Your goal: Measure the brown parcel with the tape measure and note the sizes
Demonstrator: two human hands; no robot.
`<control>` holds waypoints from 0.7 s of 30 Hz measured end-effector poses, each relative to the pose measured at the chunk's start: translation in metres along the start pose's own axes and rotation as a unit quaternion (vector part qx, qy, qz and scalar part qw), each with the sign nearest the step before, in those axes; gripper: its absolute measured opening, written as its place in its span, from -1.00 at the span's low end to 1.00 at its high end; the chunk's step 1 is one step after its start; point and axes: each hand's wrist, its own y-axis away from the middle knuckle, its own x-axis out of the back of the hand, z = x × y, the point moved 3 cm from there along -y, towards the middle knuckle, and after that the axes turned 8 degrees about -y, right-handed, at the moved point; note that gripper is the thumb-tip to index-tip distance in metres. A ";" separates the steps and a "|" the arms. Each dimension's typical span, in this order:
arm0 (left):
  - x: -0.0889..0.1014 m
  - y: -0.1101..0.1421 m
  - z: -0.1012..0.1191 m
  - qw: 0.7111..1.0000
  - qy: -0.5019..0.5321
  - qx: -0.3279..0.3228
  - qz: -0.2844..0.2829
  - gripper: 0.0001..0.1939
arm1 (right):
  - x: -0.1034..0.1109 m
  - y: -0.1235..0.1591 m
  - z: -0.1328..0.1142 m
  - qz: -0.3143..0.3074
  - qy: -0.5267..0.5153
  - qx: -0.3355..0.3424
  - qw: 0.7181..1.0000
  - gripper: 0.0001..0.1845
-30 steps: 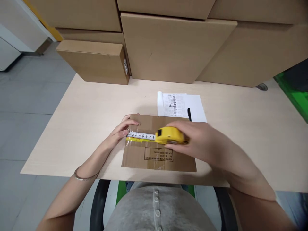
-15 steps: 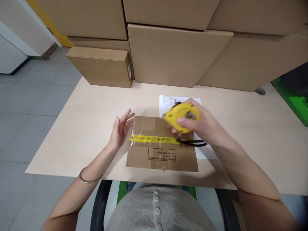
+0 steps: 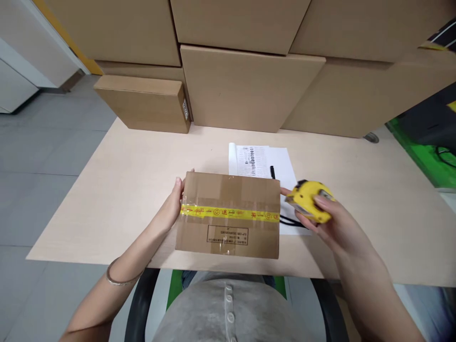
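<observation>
Carton (image 3: 228,202) sits between my hands, near table (image 3: 107,213) front. Left hand (image 3: 174,202) at its left side, fingers mostly hidden, can't tell spread; right hand (image 3: 337,228) pinches tape measure (image 3: 308,199). Best grip square, strap (image 3: 292,222) over paper (image 3: 281,161) untangled.
</observation>
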 end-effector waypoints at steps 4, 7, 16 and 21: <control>-0.009 0.006 0.028 0.994 0.031 -0.082 0.061 -0.35 | -0.001 0.055 -0.004 0.046 -0.044 0.063 0.996 -0.66; -0.016 0.009 0.037 0.982 0.043 -0.171 0.074 -0.40 | 0.004 0.079 0.002 0.073 -0.018 0.084 0.994 -0.69; -0.012 0.002 0.007 0.972 0.018 -0.228 0.058 -0.56 | 0.034 0.051 -0.010 -0.055 0.147 0.131 0.979 -0.68; -0.019 -0.009 0.020 0.964 0.059 -0.255 0.041 -0.47 | -0.042 0.024 -0.054 -0.156 0.250 0.230 0.927 -0.47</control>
